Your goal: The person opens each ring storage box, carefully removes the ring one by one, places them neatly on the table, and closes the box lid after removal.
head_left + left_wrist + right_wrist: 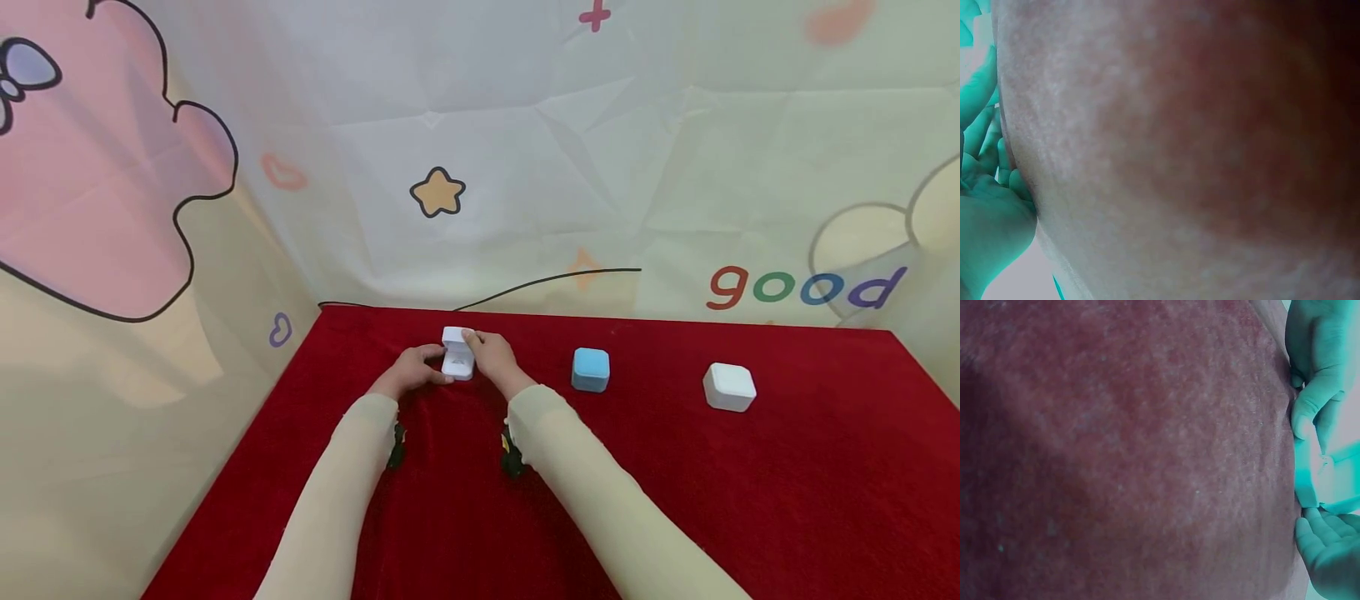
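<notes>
A white ring box (458, 367) stands on the red cloth with its lid raised, and a small silvery ring shows in its padded base. From the left, my left hand (411, 369) holds the base, thumb at the near corner and fingers along the side. My right hand (492, 358) pinches the raised lid, its thumb across the lid's right end. Tinted teal, the box (1341, 478) also appears between both hands at the right edge of the right wrist view. Blurred close-up surface fills most of both wrist views.
Right of my hands sits a closed light-blue box (591, 369). Farther right is a closed white box (730, 387). All stand on a red velvet-like cloth (660, 475), with a printed cloth backdrop (525, 225) rising behind and at the left.
</notes>
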Motion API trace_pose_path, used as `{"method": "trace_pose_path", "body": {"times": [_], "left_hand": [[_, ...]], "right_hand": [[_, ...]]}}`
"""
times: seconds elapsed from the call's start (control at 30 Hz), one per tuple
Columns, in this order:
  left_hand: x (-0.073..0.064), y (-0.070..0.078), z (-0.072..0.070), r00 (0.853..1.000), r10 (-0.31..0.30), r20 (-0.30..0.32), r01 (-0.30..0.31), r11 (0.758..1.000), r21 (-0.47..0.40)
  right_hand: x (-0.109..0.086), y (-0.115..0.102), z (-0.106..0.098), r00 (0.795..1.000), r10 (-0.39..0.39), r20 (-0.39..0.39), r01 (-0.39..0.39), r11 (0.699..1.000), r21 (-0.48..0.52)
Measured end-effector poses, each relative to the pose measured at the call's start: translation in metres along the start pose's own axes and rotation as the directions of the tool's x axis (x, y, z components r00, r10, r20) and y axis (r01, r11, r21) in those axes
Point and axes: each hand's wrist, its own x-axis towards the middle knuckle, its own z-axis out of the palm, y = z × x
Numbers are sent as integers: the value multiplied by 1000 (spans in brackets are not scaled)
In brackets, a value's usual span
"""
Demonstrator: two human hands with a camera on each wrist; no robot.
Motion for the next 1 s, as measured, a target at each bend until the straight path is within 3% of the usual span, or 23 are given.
{"method": "trace_pose_path", "body": {"times": [0.4, 1.0], "left_hand": [[2, 0, 1, 1000, -8, -4, 8, 1000, 5], [-4, 1, 0, 1000, -18, 1, 18, 1000, 17]], "right_hand": [[6, 0, 0, 999, 34, -26, -34, 999, -8], [3, 1, -3, 997, 65, 41, -68, 994, 87]]}}
